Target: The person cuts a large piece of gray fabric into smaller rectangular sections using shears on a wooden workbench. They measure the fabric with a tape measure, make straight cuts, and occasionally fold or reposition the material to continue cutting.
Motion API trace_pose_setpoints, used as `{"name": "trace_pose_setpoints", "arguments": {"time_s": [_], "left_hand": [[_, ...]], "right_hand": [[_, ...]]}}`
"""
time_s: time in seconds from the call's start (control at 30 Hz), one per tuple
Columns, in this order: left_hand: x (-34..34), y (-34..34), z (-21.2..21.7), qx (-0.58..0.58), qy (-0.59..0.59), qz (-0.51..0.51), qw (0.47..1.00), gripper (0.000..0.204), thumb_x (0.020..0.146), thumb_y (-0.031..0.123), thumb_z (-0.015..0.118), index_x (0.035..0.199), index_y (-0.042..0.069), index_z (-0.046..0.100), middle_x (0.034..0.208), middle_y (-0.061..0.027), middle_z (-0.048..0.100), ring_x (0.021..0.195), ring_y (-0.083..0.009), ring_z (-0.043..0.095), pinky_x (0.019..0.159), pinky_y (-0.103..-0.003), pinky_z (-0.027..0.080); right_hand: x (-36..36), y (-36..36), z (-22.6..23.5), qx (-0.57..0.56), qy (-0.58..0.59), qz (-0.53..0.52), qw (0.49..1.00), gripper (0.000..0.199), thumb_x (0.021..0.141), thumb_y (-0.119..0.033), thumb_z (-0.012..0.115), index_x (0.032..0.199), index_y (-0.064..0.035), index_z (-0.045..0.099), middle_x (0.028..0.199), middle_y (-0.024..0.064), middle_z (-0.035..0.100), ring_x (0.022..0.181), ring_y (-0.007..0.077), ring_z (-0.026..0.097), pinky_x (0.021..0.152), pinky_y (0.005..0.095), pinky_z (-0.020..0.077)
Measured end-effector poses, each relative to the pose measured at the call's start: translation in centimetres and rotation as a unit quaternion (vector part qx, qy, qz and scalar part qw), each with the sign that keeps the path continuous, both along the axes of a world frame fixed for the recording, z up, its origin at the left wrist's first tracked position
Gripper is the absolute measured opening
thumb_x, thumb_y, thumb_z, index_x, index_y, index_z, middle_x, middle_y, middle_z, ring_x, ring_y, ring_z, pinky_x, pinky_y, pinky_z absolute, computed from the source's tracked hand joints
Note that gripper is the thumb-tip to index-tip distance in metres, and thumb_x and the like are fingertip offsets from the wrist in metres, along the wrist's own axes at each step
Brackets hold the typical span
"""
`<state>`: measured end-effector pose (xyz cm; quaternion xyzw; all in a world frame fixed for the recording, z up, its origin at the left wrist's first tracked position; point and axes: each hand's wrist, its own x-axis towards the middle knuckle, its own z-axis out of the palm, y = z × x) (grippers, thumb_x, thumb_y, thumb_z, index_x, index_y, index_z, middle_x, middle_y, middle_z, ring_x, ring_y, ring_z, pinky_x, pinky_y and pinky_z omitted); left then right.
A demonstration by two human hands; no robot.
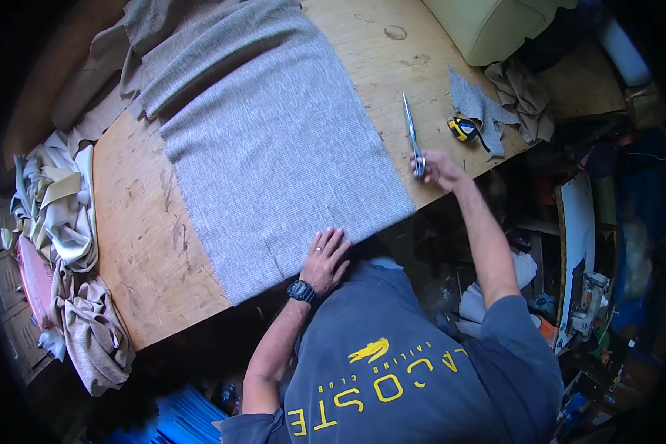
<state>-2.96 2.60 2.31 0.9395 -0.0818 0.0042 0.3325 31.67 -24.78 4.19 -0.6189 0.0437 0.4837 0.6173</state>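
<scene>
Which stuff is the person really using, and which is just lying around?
Using:
grey cloth, under the left hand
scissors, in the right hand

Lying around:
tape measure
grey scrap
crumpled cloth pile

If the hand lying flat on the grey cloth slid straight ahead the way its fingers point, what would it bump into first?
Probably nothing for a good while. The left hand rests flat on the grey fabric, fingers pointing up across it. Along that line only bare cloth shows, up to the folded fabric pile at the table's far end.
</scene>
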Motion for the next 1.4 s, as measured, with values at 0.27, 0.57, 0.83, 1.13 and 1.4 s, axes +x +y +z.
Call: {"name": "trace_pose_setpoints", "arguments": {"time_s": [0.27,0.57,0.83,1.13,1.4], "left_hand": [[-0.3,-0.9,-1.8,-0.053,-0.022,0.052,0.997,0.043,0.093,0.016,0.069,0.135,0.008,0.063,0.151,-0.0201,0.051,0.145,-0.0379,0.042,0.122,-0.05,0.029],[6.3,-3.6,5.0,-0.63,0.185,0.193,0.729,0.027,0.102,0.013,0.062,0.123,-0.005,0.062,0.118,-0.0147,0.069,0.104,-0.0205,0.067,0.087,-0.034,0.057],[3.7,-2.1,3.4,-0.603,0.117,0.277,0.739,0.018,0.101,0.011,0.065,0.112,-0.002,0.067,0.104,-0.0062,0.071,0.09,-0.0127,0.068,0.076,-0.028,0.057],[3.4,-2.1,6.3,-0.543,0.057,0.254,0.798,0.014,0.101,0.006,0.061,0.108,-0.005,0.067,0.091,-0.0025,0.068,0.08,-0.0079,0.062,0.071,-0.026,0.054],[3.1,-1.1,6.1,-0.502,0.047,0.233,0.832,0.015,0.102,0.008,0.061,0.11,-0.002,0.067,0.095,-0.0026,0.069,0.083,-0.0086,0.063,0.073,-0.027,0.055]], "right_hand": [[-13.5,0.3,-1.1,0.022,-0.008,-0.122,0.992,0.029,0.098,-0.035,0.07,0.091,-0.0072,0.063,0.076,-0.0013,0.065,0.062,0.0104,0.064,0.047,0.023,0.0422],[-26.3,6.0,8.1,-0.348,-0.52,0.097,0.774,0.046,0.08,-0.04,0.085,0.1,-0.0033,0.066,0.081,0.0153,0.069,0.077,0.0391,0.07,0.071,0.0485,0.0548],[-26.3,8.0,10.1,-0.14,-0.675,0.066,0.721,0.026,0.087,-0.016,0.074,0.107,-0.0025,0.065,0.097,0.0159,0.068,0.095,0.0369,0.067,0.08,0.0493,0.0544],[-22.1,11.8,8.4,-0.052,-0.686,0.086,0.721,0.011,0.09,-0.01,0.07,0.101,-0.0056,0.069,0.095,0.0106,0.066,0.088,0.0328,0.067,0.077,0.0446,0.0548],[-21.9,12.5,9.3,-0.026,-0.676,0.081,0.732,0.011,0.088,-0.015,0.073,0.094,-0.007,0.068,0.092,0.01,0.065,0.085,0.0318,0.068,0.074,0.0431,0.0547]]}}
